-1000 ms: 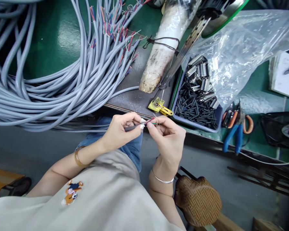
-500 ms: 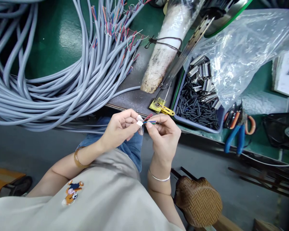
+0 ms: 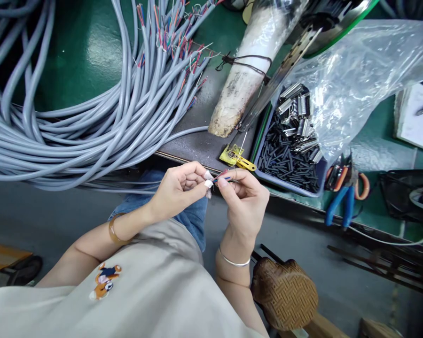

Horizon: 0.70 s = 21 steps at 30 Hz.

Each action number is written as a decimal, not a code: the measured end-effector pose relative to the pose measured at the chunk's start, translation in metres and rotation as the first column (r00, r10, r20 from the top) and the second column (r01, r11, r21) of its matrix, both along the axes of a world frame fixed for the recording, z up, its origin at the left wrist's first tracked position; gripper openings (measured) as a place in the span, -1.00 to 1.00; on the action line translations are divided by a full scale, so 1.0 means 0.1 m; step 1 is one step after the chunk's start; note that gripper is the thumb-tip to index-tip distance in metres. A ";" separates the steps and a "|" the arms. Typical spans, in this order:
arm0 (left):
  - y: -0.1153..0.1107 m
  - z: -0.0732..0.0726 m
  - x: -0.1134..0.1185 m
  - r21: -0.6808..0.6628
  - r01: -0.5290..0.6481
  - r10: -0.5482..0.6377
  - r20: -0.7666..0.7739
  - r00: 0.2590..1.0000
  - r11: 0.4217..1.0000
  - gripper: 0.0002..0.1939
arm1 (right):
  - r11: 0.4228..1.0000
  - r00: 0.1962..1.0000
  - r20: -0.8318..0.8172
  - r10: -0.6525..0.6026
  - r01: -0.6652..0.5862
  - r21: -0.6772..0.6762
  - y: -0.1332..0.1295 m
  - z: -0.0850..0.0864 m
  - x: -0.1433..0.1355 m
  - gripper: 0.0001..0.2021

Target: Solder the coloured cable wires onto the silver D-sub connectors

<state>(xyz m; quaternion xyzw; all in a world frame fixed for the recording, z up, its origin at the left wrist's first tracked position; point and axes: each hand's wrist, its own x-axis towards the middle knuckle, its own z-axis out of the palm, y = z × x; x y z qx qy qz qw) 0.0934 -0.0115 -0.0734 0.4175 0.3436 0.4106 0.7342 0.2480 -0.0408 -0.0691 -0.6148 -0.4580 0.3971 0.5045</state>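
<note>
My left hand [image 3: 181, 188] is closed in a pinch, with white wrappings on its thumb and forefinger tips. Between those tips are thin coloured wires [image 3: 220, 176], red and blue among them. My right hand [image 3: 245, 199] pinches the same wires from the other side with thumb and forefinger. Both hands meet just off the table's front edge. The fingers hide where the wires come from. Grey cables [image 3: 134, 122] with stripped, coloured wire ends lie in a large bundle to the left.
Beyond my hands lies a yellow-handled cutter [image 3: 246, 163]. A blue bin [image 3: 292, 185] holds short black tubes and metal connector shells. Blue-handled pliers [image 3: 341, 204] lie to its right. A white wrapped post [image 3: 238, 89] slants above the table. Below right stands a woven-top stool [image 3: 289, 293].
My right hand has turned slightly and shifted a little right. The red and blue wires, spread apart before, now lie closer together between my fingertips. The view has shifted slightly.
</note>
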 end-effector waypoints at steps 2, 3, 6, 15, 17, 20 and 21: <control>0.01 0.01 -0.01 0.005 0.015 -0.015 -0.001 1.000 1.000 -0.71 | 1.000 1.000 -0.015 0.004 -0.004 -0.013 0.00 -0.01 0.01 -0.82; 0.01 0.01 -0.01 0.008 0.023 -0.023 -0.005 1.000 1.000 -0.72 | 1.000 1.000 -0.018 0.007 -0.008 -0.023 0.00 -0.01 0.02 -0.80; 0.03 0.03 -0.02 0.018 0.041 -0.041 -0.021 0.999 0.999 -0.77 | 0.999 1.000 -0.025 0.017 -0.018 -0.051 0.00 -0.02 0.05 -0.76; 0.03 0.03 -0.02 0.007 0.097 -0.096 -0.069 0.993 0.995 -0.87 | 0.996 0.996 0.030 0.087 -0.085 -0.039 0.00 0.04 0.15 -0.91; 0.04 0.03 -0.02 -0.002 0.114 -0.114 -0.097 0.989 0.993 -0.88 | 0.994 0.993 0.057 0.106 -0.103 -0.045 0.01 0.06 0.16 -0.91; 0.06 0.03 -0.03 -0.024 0.143 -0.144 -0.081 0.986 0.989 -0.85 | 0.991 0.992 0.036 0.125 -0.123 -0.057 0.03 0.08 0.17 -0.90; 0.07 0.04 -0.03 -0.040 0.156 -0.159 -0.067 0.985 0.987 -0.83 | 0.990 0.991 0.013 0.131 -0.130 -0.060 0.03 0.08 0.17 -0.89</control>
